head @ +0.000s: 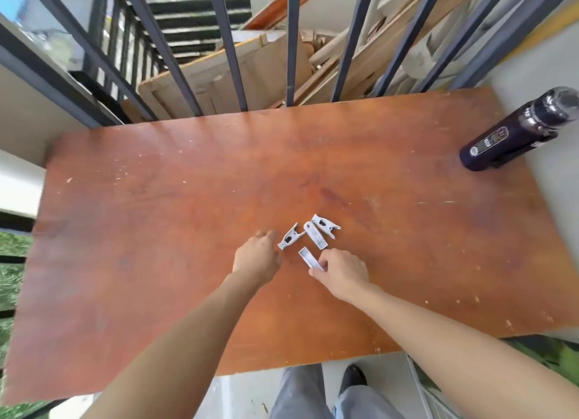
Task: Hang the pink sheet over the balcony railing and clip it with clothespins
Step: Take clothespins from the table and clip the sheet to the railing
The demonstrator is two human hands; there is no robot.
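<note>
Clearly, my right hand pinches one clothespin on the tabletop, left hand loosely open beside another clothespin; the pink sheet is unseen, and a hasty grab could scatter them.

both forearms are seen bare from the lower frame edges up to the wrists; no sleeves, watch, bracelet or rings are shown on them. the left hand and the right hand are uncovered, without gloves. grey trousers are worn, loosely creased at the legs, seen at the bottom centre. a dark shoe is worn on one foot; its details are blurred and cannot be made out.
</note>
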